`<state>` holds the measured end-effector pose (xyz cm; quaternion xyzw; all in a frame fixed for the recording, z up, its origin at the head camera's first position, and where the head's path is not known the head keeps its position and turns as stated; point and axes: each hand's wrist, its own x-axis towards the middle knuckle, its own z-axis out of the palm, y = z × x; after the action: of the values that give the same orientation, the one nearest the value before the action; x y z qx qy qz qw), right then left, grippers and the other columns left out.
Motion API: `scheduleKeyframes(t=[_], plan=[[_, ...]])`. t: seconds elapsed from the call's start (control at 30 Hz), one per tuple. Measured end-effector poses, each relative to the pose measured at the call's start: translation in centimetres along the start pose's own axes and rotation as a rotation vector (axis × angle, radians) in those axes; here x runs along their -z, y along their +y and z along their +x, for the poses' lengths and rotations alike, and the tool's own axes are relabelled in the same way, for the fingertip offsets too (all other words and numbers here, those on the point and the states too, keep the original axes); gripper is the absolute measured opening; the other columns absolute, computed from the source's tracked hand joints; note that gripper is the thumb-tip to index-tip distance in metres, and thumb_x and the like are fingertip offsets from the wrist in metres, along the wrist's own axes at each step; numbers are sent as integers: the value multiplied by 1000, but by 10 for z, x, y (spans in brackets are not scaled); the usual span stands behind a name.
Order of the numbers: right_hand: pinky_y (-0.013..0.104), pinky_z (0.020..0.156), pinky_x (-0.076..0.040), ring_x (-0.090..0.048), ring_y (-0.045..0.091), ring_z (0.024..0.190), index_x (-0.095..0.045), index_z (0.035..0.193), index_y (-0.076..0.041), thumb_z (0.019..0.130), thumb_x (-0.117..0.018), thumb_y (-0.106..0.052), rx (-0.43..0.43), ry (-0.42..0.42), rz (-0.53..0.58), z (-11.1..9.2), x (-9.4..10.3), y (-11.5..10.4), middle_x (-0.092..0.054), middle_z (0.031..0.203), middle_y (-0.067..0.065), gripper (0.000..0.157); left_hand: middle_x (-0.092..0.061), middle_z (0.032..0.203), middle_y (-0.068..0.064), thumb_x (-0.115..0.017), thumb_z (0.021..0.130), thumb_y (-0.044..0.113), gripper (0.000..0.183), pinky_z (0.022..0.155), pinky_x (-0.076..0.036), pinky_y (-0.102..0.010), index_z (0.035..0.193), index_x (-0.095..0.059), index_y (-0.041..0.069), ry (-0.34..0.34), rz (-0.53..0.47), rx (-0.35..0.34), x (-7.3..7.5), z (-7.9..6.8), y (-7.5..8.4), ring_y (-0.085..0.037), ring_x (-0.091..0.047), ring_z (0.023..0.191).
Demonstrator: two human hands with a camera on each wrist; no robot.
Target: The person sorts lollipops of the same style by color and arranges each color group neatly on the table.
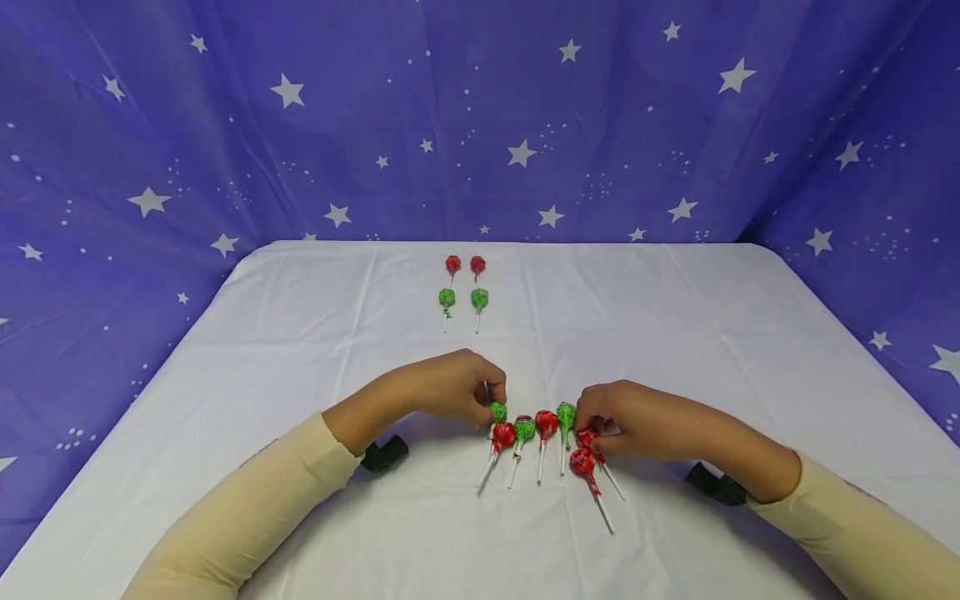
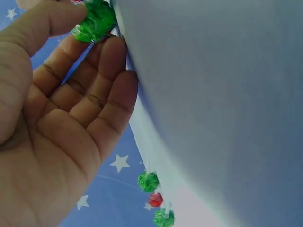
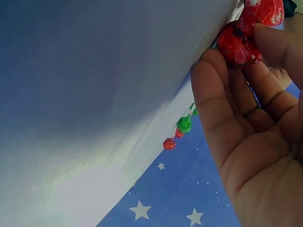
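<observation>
My left hand (image 1: 453, 385) pinches the head of a green-wrapped lollipop (image 1: 498, 412) at the left end of a loose row; the left wrist view shows that green wrapper (image 2: 98, 21) between thumb and fingers. My right hand (image 1: 637, 418) holds a red-wrapped lollipop (image 1: 587, 437) by its head, partly covered by the fingers. Its red wrapper (image 3: 236, 45) is close up in the right wrist view. Just below it lies another red lollipop (image 1: 582, 462). Between the hands lie a red one (image 1: 503, 435), a green one (image 1: 524, 428), another red (image 1: 547, 423) and another green (image 1: 566, 415).
Farther back on the white-covered table (image 1: 645, 317) are two red lollipops, left (image 1: 453, 264) and right (image 1: 477, 265), above two green ones, left (image 1: 447, 298) and right (image 1: 480, 298). A purple star-printed curtain (image 1: 450, 100) hangs behind the table and at its sides.
</observation>
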<state>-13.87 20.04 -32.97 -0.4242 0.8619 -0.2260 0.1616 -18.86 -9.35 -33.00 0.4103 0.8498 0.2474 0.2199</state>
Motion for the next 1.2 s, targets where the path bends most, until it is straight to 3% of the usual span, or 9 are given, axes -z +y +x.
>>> scheduleKeyframes(t=[0.3,0.6,0.87,1.2], plan=[[25,75,-52,-55,4,82,-68,94,-19,89,-71,-3,-9,3,-10,-2,-1,0,-57,91,-13,17,-65,80,9,-75,83,9,15,71,-50,-26,93,-67,17,5,25,-21,5,2,-7,-9,-61,76],[25,75,-52,-55,3,81,-67,94,-19,89,-70,-4,-5,4,-23,-3,0,-1,-57,91,-12,16,-67,85,7,-73,85,10,15,77,-51,-28,99,-70,14,50,7,-17,29,11,-19,-9,-63,81],[25,74,-51,-56,6,81,-67,94,-19,89,-70,-3,-28,-1,-3,-4,-1,0,-57,90,-12,17,-69,95,2,-69,90,11,16,90,-49,-33,106,-69,10,124,30,7,59,40,-30,-12,-63,93],[24,73,-51,-54,5,79,-67,94,-20,90,-70,-6,-34,-7,-17,-2,-1,2,-55,89,-13,15,-70,104,-4,-67,93,13,21,93,-48,-34,113,-69,7,245,17,63,85,80,-48,-19,-62,102]])
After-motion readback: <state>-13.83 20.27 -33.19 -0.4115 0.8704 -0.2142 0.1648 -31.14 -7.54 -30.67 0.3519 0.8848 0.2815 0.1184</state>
